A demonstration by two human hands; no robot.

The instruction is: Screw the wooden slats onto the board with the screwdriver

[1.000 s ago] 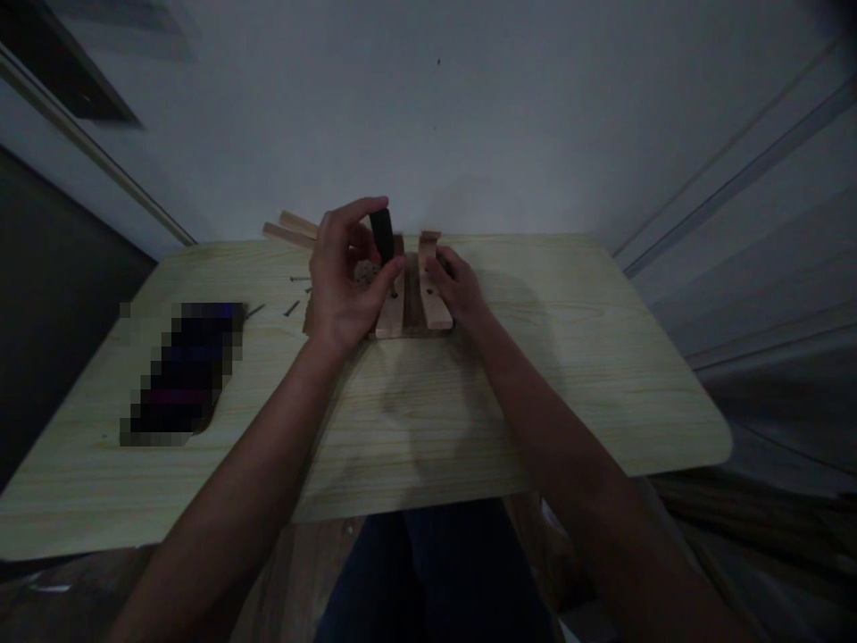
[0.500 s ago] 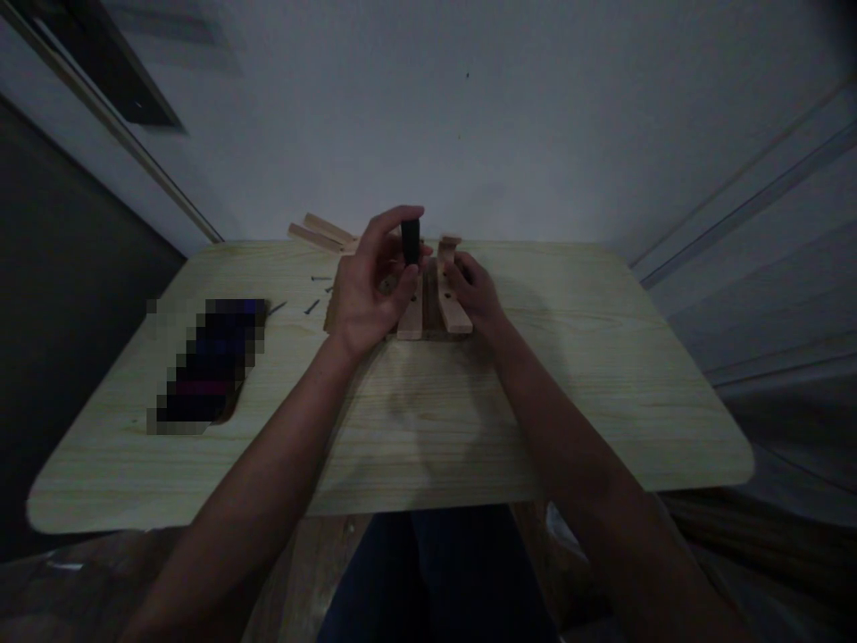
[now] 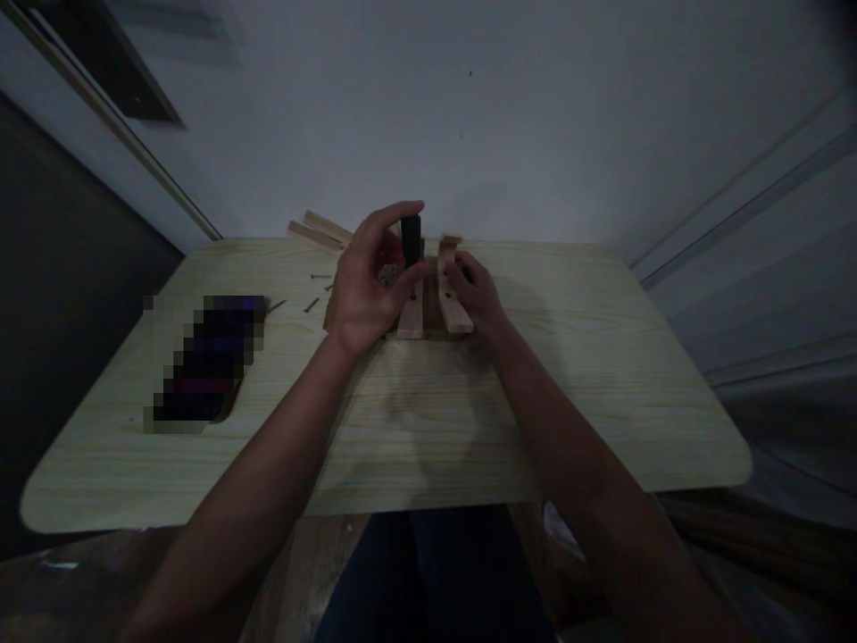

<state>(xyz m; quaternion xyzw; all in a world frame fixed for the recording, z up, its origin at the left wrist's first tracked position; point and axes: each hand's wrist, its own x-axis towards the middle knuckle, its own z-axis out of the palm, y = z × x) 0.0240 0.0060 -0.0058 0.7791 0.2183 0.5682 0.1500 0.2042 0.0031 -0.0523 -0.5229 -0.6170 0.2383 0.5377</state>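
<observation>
My left hand [image 3: 368,286] is closed around the black handle of a small upright tool [image 3: 411,239], its tip down on a light wooden slat [image 3: 411,318]. My right hand [image 3: 477,299] rests with curled fingers on the neighbouring wooden slat [image 3: 451,299], pressing it against the darker wooden base beneath. Both slats lie side by side, pointing away from me, near the far middle of the pale wooden table [image 3: 415,411].
Loose wooden strips [image 3: 318,230] stick out past the table's far edge at the left. A few small dark screws [image 3: 312,304] lie left of my left hand. A blurred dark object [image 3: 204,362] sits on the table's left side. A white wall stands behind.
The view has shifted slightly, so everything sits a bit further right. My hands hold the same grips; the left hand's fingers have turned a little around the black handle.
</observation>
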